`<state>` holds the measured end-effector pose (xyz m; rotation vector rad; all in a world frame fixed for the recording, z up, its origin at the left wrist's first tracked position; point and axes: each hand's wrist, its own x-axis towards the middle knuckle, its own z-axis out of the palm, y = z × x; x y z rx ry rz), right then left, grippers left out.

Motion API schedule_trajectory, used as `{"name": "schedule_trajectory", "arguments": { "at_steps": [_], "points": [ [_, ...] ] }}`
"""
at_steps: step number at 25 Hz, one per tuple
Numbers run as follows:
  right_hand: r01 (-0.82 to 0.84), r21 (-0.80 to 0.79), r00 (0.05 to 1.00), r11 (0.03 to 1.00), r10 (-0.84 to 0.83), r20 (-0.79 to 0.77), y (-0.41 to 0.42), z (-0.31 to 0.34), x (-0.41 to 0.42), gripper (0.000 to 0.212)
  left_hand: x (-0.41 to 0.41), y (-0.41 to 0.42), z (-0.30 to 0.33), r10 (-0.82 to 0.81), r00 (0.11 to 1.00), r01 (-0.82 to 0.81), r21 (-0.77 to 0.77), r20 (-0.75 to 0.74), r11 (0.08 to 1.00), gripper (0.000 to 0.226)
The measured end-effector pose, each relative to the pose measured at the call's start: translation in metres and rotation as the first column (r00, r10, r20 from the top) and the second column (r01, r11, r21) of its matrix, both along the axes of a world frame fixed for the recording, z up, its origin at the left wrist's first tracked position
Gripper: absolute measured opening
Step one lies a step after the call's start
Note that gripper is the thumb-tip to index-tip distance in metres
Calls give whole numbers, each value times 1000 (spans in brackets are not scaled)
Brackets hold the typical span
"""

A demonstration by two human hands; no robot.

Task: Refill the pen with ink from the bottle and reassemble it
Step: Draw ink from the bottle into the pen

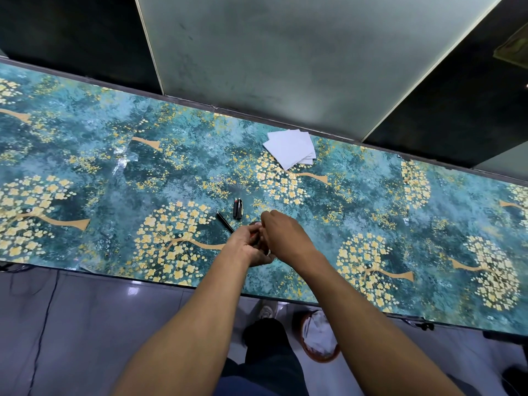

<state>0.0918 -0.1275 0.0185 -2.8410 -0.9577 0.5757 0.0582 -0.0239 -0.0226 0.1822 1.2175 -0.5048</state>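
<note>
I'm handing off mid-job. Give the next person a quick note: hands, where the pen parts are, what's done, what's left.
Left hand and right hand are together over the table's near edge, closed around something small; a dark rounded thing between them, maybe the ink bottle, is mostly hidden.
A slim black pen part lies just left of the hands; the black pen cap lies beyond it.
White paper sheets sit at the far edge.
Done: pen taken apart.
Left: filling cannot be confirmed; reassembly remains.
</note>
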Motion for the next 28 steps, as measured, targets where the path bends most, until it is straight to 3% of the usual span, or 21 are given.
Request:
{"name": "schedule_trajectory", "arguments": {
  "at_steps": [5, 10, 14, 18, 23, 28],
  "points": [
    [42, -66, 997, 997, -38, 66, 8, 3, -6, 18, 1, -2, -3, -17, 1000, 17, 22, -1, 1000, 52],
    [105, -117, 991, 988, -94, 94, 10, 0, -9, 18, 4, -3, -9, 6, 1000, -6, 13, 9, 1000, 38],
    [109, -29, 992, 994, -107, 65, 2, -3, -9, 24, 3, -1, -10, 72, 997, -72, -25, -2, 997, 37],
    [0, 13, 998, 1000, -1, 57, -7, 0, -8, 16, 2, -1, -4, 19, 1000, -19, 7, 8, 1000, 34],
    [-31, -12, 996, 999, 32, 86, -2, 4, -10, 16, 2, -1, -7, -29, 999, 27, 39, 30, 999, 47],
    [300, 25, 952, 953, -298, -75, 7, 3, -11, 26, 2, -2, -8, -13, 998, 11, 36, 63, 999, 34]
  ]
}}
